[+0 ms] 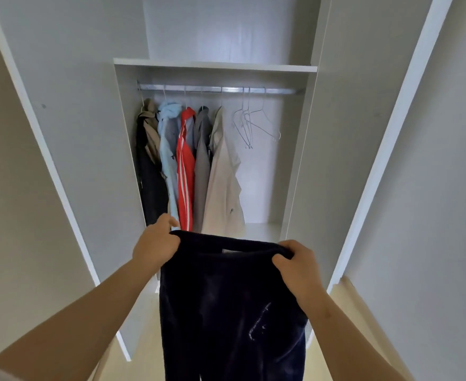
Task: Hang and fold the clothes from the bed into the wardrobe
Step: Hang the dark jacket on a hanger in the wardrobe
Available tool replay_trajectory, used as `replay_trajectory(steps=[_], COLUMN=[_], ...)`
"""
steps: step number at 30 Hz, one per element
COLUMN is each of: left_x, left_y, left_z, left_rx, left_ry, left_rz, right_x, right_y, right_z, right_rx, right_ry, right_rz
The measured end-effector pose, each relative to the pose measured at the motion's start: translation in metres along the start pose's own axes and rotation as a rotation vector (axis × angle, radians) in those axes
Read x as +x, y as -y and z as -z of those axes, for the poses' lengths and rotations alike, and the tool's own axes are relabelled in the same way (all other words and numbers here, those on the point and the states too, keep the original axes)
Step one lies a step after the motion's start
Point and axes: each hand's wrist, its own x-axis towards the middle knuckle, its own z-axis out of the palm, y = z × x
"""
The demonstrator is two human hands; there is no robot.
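Navy trousers point(226, 312) hang at six o'clock, stretched by the waistband between both hands. The left hand point(155, 243) pinches the nine o'clock end and the right hand point(295, 264) curls its fingers over the three o'clock end. At twelve o'clock the wardrobe point(267, 174) stands open, with hung garments point(188, 166) on the rail point(218, 89) and empty wire hangers point(254, 125) toward one o'clock. The trousers seem ready for storing; next, one hand probably has to let go to fetch a hanger.

L grip point(155, 244) + R grip point(298, 266) fwd, arms outstretched, both fists on trousers point(226, 312)
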Motion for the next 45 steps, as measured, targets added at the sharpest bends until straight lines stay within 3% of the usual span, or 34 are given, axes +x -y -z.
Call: replay_trajectory(steps=[2, 6, 8, 13, 20, 25, 27, 29, 32, 38, 45], left_x=[0.017, 0.055, 0.081, 0.156, 0.262, 0.327, 0.352, 0.374, 0.409, 0.501, 0.56], left_y=[-0.008, -0.03, -0.038, -0.066, -0.136, -0.161, -0.164, -0.169, -0.18, -0.206, -0.212], left_z=[-0.012, -0.027, -0.035, -0.048, -0.055, -0.064, -0.066, -0.073, -0.086, -0.103, -0.117], left_rx=[-0.185, -0.699, -0.848, -1.267, -1.429, -1.372, -1.271, -1.332, -1.409, -1.225, -1.345], left_ry=[-0.026, 0.109, 0.138, 0.02, -0.102, -0.188, -0.199, -0.174, -0.177, -0.29, -0.345], left_rz=[0.138, 0.5, 0.519, 0.398, 0.293, 0.381, 0.411, 0.319, 0.317, 0.291, 0.447], right_x=[0.024, 0.079, 0.111, 0.202, 0.321, 0.39, 0.422, 0.46, 0.519, 0.631, 0.731], right_y=[-0.003, -0.003, -0.003, 0.0, 0.019, 0.027, 0.032, 0.037, 0.043, 0.05, 0.065], right_z=[-0.001, -0.007, -0.013, -0.034, -0.044, -0.065, -0.075, -0.081, -0.087, -0.086, -0.106], right_rx=[0.025, 0.052, 0.065, 0.056, 0.09, 0.178, 0.213, 0.228, 0.21, -0.005, -0.576], right_ry=[0.008, 0.016, 0.01, 0.017, 0.059, 0.166, 0.16, 0.126, 0.076, 0.055, -0.032], right_rz=[-0.004, -0.009, -0.012, -0.037, -0.045, -0.059, -0.035, 0.007, 0.092, 0.313, 0.57])
